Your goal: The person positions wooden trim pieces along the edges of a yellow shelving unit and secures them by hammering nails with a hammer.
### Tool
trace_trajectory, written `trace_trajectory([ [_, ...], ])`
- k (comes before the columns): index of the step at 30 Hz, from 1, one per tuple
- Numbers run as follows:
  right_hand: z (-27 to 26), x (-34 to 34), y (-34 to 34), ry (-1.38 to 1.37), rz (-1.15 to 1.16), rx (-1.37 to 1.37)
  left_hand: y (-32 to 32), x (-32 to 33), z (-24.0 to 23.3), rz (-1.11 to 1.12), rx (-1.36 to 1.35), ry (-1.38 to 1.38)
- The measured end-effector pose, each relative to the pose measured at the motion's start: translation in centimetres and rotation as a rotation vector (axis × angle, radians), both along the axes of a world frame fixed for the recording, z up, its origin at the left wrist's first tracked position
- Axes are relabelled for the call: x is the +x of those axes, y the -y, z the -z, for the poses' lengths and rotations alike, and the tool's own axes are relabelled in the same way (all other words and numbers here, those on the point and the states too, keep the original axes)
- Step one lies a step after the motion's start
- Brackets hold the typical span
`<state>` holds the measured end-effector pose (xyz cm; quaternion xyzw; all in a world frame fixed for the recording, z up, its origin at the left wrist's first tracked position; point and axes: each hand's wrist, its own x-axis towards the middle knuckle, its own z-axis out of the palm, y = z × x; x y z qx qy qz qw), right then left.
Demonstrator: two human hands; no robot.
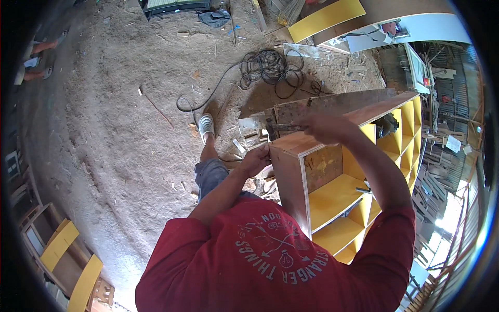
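Note:
My right hand [327,128] grips a hammer [287,127] above the top of a wooden cabinet [290,187]. The hammer's dark head points left, over the far side of the cabinet's near corner. At that corner my left hand [255,160] has its fingertips bent against the edge of the plywood end panel. Whether a nail or another small thing is between those fingers is too small to tell. Yellow-faced shelves and dividers [335,199] form the cabinet's open compartments. In one compartment sits a dark object [387,125], partly hidden.
Coiled black cable [269,70] lies on the dirt floor beyond the cabinet, one strand running near my foot [206,126]. Wood offcuts [249,136] litter the ground beside the corner. Yellow panels [327,20] lie at upper right. Another person's legs [41,62] show at far left.

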<state>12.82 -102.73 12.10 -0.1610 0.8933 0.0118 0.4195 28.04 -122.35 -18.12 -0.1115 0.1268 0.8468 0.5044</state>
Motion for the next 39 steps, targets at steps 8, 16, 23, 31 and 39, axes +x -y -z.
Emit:
trace_trajectory([
  [8,-0.2,0.8,2.7,-0.366,0.546,-0.017,0.1,0.2,0.4,-0.006,-0.005,0.022],
  [16,-1.4,-1.1,2.9,-0.301,0.544,-0.313,-0.3,0.3,1.0,0.0,-0.024,0.016],
  [23,3.3,3.3,-1.9,-0.1,-0.221,0.013,-0.2,0.1,0.1,0.016,-0.024,0.024],
  [31,0.5,1.1,1.6,-0.243,0.321,0.045,0.0,0.1,1.6,0.001,0.094,0.13],
  [39,-1.7,-0.1,2.9,-0.14,0.327,-0.099,-0.1,-0.5,1.2,0.018,0.059,0.243],
])
